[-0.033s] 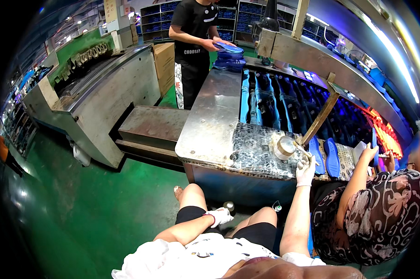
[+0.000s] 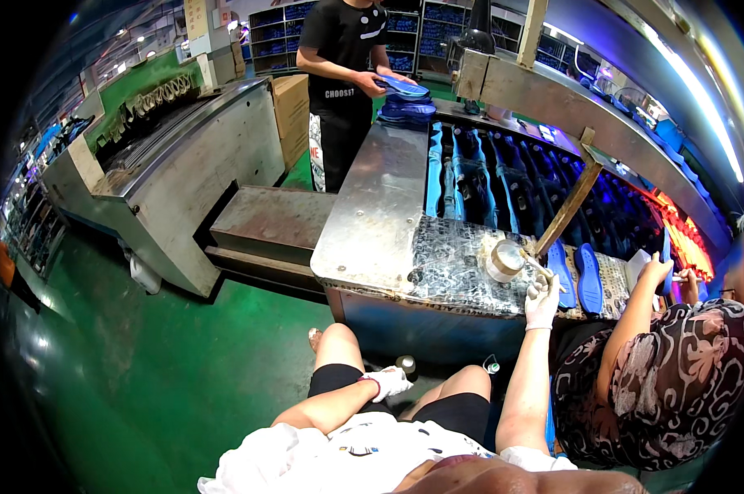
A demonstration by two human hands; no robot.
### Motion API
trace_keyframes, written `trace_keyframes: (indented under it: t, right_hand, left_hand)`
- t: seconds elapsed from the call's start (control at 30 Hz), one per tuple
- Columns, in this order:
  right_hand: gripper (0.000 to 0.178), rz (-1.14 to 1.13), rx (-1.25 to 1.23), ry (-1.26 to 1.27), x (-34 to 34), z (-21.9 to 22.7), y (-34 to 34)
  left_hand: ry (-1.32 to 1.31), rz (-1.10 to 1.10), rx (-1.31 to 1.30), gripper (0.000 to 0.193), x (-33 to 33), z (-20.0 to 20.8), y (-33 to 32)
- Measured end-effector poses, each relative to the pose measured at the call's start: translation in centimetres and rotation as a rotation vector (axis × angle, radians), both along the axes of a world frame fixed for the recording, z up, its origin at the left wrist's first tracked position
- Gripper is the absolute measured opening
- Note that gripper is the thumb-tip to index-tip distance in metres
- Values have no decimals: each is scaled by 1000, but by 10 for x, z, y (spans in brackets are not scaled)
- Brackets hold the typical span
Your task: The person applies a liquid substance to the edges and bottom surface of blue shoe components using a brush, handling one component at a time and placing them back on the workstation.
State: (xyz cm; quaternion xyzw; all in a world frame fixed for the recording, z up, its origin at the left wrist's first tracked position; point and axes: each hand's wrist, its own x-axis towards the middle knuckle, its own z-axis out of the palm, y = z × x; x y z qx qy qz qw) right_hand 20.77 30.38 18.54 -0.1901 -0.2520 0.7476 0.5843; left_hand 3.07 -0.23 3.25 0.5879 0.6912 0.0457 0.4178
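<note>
right hand (image 2: 541, 301), in a white glove, is raised to the near edge of the steel worktable (image 2: 372, 222) and closed around a thin pale-handled brush (image 2: 540, 268); the handle runs up and to the left from the fingers, its far end reaching the small round metal tin (image 2: 504, 260). tin: short, cylindrical, dull silver, pale inside, standing upright on a sheet of patterned black-and-white paper (image 2: 454, 267) that covers the near strip of the table. whether the brush tip touches the tin's contents cannot be told.

left hand (image 2: 386, 382), also in a white glove, lies low and well apart from the brush, resting on the left thigh, fingers loosely curled, holding nothing visible.

just right of the gripping hand: two flat blue insoles (image 2: 579, 276) lie side by side on the paper. a slanted wooden post (image 2: 571, 202) rises from just behind the tin. beyond it, rows of dark blue insoles (image 2: 487, 177) fill the conveyor bed.

further right: a seated person in a dark patterned top (image 2: 676, 379) holds up a blue insole with one hand (image 2: 657, 268).

far end of the table: a standing person in a black shirt (image 2: 343, 49) handles a stack of blue insoles (image 2: 405, 103). a brown cardboard box (image 2: 291, 111) stands to that person's side, upright, plain-faced. behind, shelving with blue stock (image 2: 281, 33), too small to detail.

below the table, between the knees: two small dark round containers (image 2: 406, 364) on the green floor (image 2: 183, 387).
</note>
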Motion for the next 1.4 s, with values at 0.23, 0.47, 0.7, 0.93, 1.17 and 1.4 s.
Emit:
trace_keyframes:
  t: [0.23, 0.47, 0.7, 0.93, 1.17, 1.4]
  right_hand:
    - [27, -1, 29, 14, 6, -1, 0]
    - [27, 6, 25, 23, 6, -5, -1]
    - [28, 4, 57, 0, 5, -4, 8]
    - [27, 25, 81, 49, 2, -4, 9]
    - [27, 33, 18, 48, 7, -11, 1]
    - [27, 23, 44, 12, 6, -4, 4]
  left_hand:
    - [-255, 403, -159, 57, -4, 43, -14]
    - [-84, 367, 385, 43, 8, 71, -18]
    - [195, 192, 1422, 23, -21, 165, 7]
    - [704, 424, 946, 50, -97, 219, 92]
    - [651, 487, 834, 20, -117, 175, 104]
    - [227, 547, 1239, 22, -93, 154, 34]
